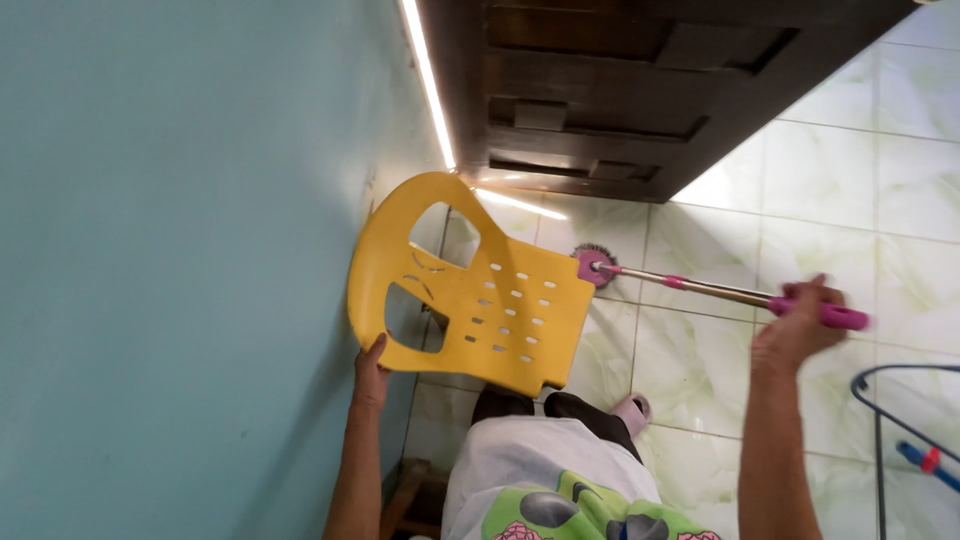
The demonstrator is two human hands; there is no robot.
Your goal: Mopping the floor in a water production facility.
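Note:
My left hand (371,372) grips the back edge of a yellow plastic chair (470,290) and holds it tilted off the floor beside the teal wall. My right hand (798,325) is closed around the pink grip of a mop handle (700,288), a metal pole that runs to a pink mop head (592,263) resting on the pale tiled floor just behind the chair's seat. My legs and a pink slipper (632,410) show below the chair.
A teal wall (170,270) fills the left. A dark wooden door (620,90) stands at the top. Glossy white-green floor tiles (850,180) spread to the right. A dark metal frame with a blue and red part (915,440) sits at lower right.

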